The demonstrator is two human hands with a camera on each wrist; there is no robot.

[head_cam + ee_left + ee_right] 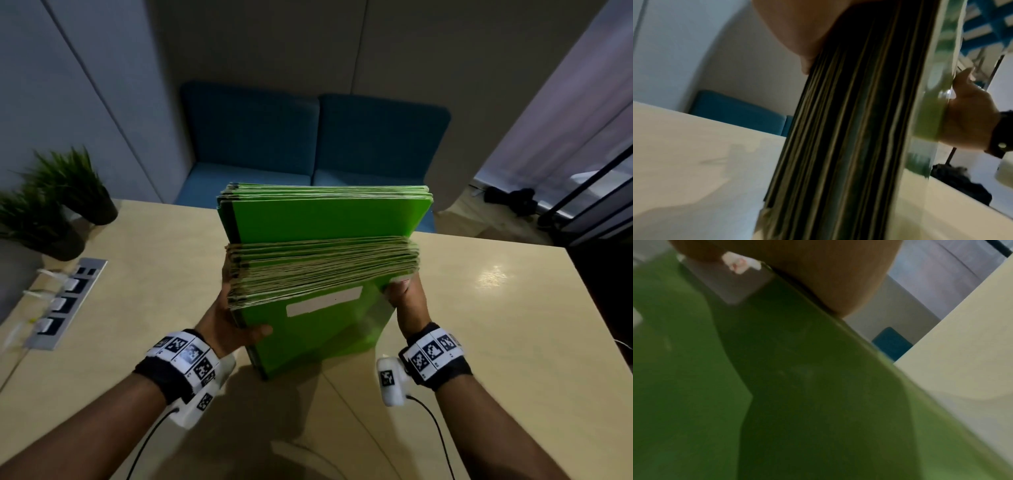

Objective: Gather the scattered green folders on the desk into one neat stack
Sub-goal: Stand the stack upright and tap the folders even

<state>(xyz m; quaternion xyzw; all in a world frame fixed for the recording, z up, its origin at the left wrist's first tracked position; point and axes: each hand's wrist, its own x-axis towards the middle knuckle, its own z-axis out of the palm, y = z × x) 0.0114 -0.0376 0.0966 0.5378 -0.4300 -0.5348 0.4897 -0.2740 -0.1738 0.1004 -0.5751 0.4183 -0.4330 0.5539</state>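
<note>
Grip is two-handed: left hand clamps the left edge of the green folders with its thumb curled over the front cover, right hand pinches the right edge, thumb on the cover, other fingers hidden behind. Bundle stands on end, lower edge down at the bench, tilted a bit toward the camera; likely held this way to knock the edges square before laying it flat. Exact contact with the bench is hard to confirm, left wrist view shows the bottom corner right at the surface. Folders sit between both palms, gripped around mid-height, with the top part rising well above the fingers and a white label on the front cover just below the thumbs. No loose folders seen elsewhere on the bench, so gathering looks nearly done. Potted plants and a socket strip sit far left, well apart
</note>
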